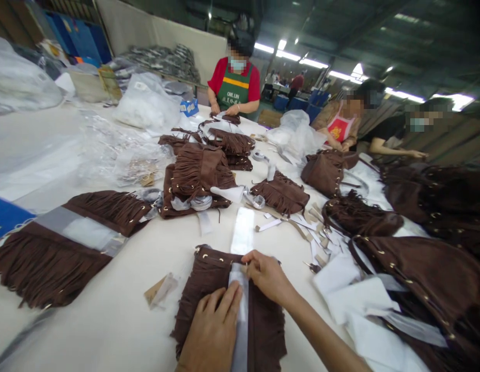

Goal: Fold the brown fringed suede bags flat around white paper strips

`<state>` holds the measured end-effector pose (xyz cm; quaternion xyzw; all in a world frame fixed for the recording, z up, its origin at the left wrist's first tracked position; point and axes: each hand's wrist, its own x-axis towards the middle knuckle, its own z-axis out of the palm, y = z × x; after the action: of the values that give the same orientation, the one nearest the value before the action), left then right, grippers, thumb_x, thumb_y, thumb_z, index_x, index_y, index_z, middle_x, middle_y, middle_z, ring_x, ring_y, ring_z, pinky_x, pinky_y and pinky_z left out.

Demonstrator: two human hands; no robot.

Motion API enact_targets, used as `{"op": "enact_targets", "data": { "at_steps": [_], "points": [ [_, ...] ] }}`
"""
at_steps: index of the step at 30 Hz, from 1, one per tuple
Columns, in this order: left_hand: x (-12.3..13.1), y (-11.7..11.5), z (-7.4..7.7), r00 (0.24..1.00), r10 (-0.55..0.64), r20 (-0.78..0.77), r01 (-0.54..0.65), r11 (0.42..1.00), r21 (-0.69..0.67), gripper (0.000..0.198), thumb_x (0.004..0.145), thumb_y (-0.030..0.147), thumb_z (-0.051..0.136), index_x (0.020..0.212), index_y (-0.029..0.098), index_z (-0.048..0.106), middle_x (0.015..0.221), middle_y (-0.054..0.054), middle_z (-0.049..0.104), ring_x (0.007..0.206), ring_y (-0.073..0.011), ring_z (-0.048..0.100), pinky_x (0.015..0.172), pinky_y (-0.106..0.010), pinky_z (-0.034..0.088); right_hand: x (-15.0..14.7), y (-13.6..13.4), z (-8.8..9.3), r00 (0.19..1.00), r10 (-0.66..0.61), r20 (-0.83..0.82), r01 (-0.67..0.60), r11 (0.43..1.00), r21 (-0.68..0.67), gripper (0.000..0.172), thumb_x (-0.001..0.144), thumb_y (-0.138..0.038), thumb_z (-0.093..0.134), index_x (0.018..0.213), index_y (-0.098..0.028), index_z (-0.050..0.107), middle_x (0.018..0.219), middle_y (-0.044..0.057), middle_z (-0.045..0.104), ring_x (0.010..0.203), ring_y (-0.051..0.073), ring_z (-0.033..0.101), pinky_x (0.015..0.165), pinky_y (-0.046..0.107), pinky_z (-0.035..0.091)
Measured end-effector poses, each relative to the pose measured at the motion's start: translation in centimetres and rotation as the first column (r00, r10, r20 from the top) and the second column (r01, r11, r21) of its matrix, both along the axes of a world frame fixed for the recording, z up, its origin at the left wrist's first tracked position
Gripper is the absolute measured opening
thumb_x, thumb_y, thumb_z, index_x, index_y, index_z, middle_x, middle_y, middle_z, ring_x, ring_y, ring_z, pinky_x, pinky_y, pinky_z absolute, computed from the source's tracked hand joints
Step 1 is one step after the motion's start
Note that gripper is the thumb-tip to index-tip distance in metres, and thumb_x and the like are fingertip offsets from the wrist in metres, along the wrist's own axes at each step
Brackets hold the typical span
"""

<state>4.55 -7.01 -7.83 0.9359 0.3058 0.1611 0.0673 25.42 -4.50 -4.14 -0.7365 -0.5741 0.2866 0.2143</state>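
A brown fringed bag [265, 320] with metal eyelets along its top edge lies flat in front of me. Down its middle runs a pale translucent wrapping strip [241, 343], whose whitish far end reaches past the bag onto the table. My left hand [216, 325] rests flat on the strip and the bag's left part, fingers stretched out together. At the top edge, my right hand [265, 274] has its fingers bent in a pinch where the strip crosses the eyelets; what sits between the fingertips is hidden. Left of the bag lies a small brown tag [156, 292] in clear plastic.
A wrapped fringed bag [53, 258] lies at left, stacked brown bags [201, 175] ahead. White paper sheets [359, 297], scraps and more bags [429, 279] cover the right side. Clear plastic bags [123, 150] lie at far left. Co-workers, one in a green apron [234, 93], stand across the table.
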Motion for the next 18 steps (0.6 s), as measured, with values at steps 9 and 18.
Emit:
{"op": "enact_targets", "data": {
  "at_steps": [9,18],
  "points": [
    [0.2,0.8,-1.4,0.997,0.005,0.074,-0.016,0.989,0.146,0.058,0.077,0.012,0.049,0.134,0.02,0.051,0.137,0.0,0.056,0.107,-0.0207,0.053,0.084,-0.033,0.045,2.2,8.0,-2.8,0.711,0.107,0.695,-0.221,0.972,0.076,0.041,0.093,-0.026,0.049,0.133,-0.018,0.051,0.145,0.019,0.042,0.125,0.033,0.045,0.09,0.045,0.043],
    [0.2,0.6,-1.1,0.998,0.005,0.055,-0.01,0.995,0.095,0.06,0.078,0.01,0.049,0.138,0.019,0.046,0.139,-0.004,0.054,0.108,-0.0228,0.053,0.086,-0.037,0.045,1.5,6.5,-2.1,0.782,0.075,0.618,-0.276,0.932,0.235,0.017,0.094,-0.023,0.046,0.1,-0.021,0.061,0.13,0.013,0.057,0.112,0.027,0.051,0.09,0.04,0.04]
  ]
}}
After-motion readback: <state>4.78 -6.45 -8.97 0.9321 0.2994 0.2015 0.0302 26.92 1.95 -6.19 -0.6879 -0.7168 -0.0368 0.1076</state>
